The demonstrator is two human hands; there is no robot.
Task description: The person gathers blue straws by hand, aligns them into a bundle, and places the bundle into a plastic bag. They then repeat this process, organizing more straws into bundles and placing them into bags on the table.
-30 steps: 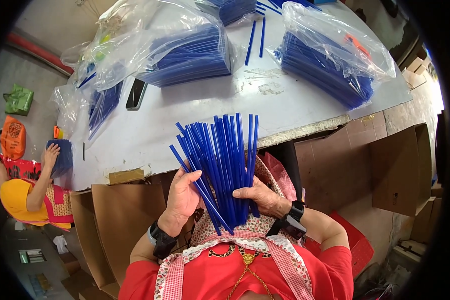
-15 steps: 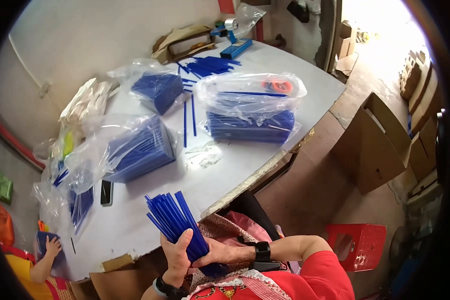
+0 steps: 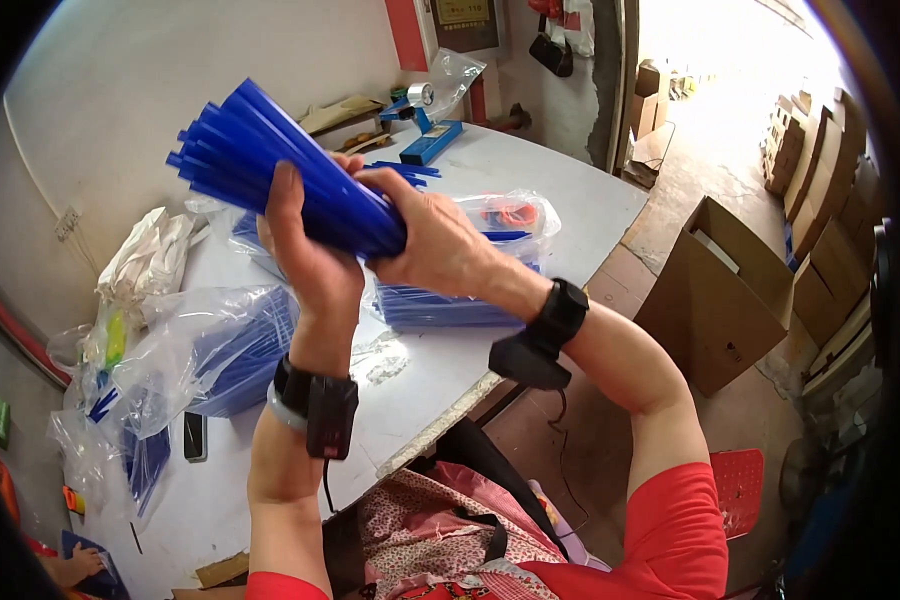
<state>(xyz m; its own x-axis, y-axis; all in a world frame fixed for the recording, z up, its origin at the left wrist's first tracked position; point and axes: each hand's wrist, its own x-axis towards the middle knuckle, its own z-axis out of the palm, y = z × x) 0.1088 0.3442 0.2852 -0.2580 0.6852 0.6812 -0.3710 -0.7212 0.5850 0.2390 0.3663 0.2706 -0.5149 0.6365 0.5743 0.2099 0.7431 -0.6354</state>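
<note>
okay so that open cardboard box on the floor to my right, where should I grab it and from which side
Take the cardboard box by its raised back wall, coming down from above. Its top is open and faces up, with one flap folded inward, so that upper edge is bare and a hand can probably close over it. Both the left hand and right hand are wrapped around the bundle of blue sticks.

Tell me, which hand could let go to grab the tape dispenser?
Probably the right hand. It grips the blue sticks on the side nearer the tape dispenser, while the left hand wraps the bundle from below.
</note>
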